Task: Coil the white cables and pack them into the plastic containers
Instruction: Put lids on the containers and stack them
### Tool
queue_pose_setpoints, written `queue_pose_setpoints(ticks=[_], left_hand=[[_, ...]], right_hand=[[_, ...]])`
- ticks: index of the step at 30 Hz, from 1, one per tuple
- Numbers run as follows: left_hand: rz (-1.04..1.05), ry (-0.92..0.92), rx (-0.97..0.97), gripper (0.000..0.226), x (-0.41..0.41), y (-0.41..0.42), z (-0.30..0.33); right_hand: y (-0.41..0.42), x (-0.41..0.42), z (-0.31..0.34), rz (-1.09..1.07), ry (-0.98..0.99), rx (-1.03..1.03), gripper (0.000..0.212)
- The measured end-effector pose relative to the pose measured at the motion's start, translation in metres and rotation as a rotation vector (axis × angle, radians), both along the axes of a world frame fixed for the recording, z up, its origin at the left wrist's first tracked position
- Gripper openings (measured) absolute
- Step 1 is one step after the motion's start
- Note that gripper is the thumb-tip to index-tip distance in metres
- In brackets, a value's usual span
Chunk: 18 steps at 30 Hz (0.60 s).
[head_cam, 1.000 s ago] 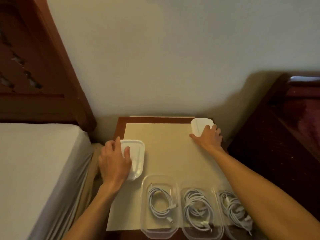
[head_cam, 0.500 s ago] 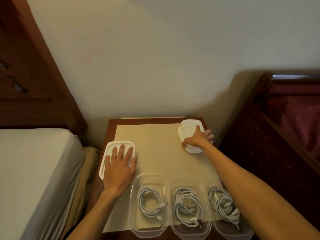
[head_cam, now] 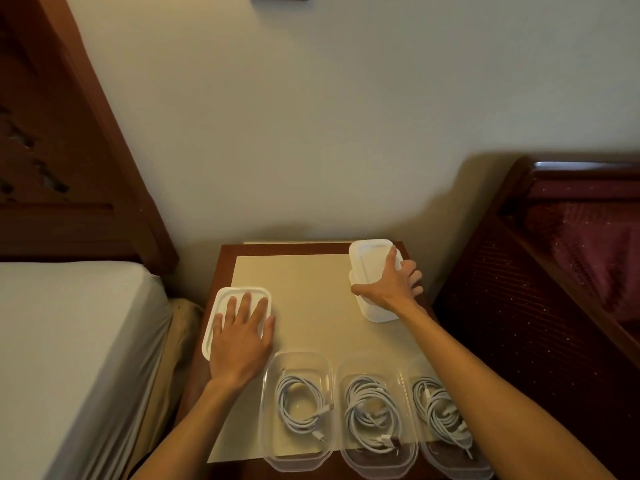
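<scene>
Three clear plastic containers stand in a row along the table's front edge. The left container [head_cam: 298, 357], the middle container [head_cam: 371, 362] and the right container [head_cam: 412, 373] each hold a coiled white cable: left cable [head_cam: 298, 405], middle cable [head_cam: 374, 415], right cable [head_cam: 440, 415]. My left hand [head_cam: 239, 341] rests flat, fingers straight, on a white lid [head_cam: 239, 293] at the table's left edge. My right hand [head_cam: 391, 285] spans the stacked white lids [head_cam: 370, 258] at the back right corner, thumb on one side and fingers over the other. My right forearm hides part of the right container.
A cream mat [head_cam: 304, 289] covers the brown bedside table [head_cam: 225, 268]. A bed with a white sheet [head_cam: 69, 341] and a wooden headboard [head_cam: 69, 150] lies to the left. Dark red furniture [head_cam: 536, 306] stands close on the right. A wall is behind.
The left lid has slid toward the table's left edge and my left hand now lies flat on it. The lid under my right hand has gone from tilted to lying on the stack.
</scene>
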<state>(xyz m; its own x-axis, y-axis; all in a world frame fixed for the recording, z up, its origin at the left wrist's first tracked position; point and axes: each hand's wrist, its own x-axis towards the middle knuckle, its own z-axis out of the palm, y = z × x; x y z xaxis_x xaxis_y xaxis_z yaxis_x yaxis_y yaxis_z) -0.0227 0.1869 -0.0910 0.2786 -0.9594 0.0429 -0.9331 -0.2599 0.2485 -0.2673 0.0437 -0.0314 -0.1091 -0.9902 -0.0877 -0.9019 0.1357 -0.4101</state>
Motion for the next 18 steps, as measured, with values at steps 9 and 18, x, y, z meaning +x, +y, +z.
queue_pose_setpoints(ticks=[9, 18], left_hand=[[0.046, 0.376, -0.481, 0.053, -0.035, 0.032, 0.049], [0.188, 0.662, -0.404, 0.020, -0.080, 0.102, 0.045]], right_hand=[[0.146, -0.006, 0.052, 0.066, -0.897, 0.058, 0.028], [0.232, 0.022, 0.005, 0.253, -0.556, -0.016, 0.033]])
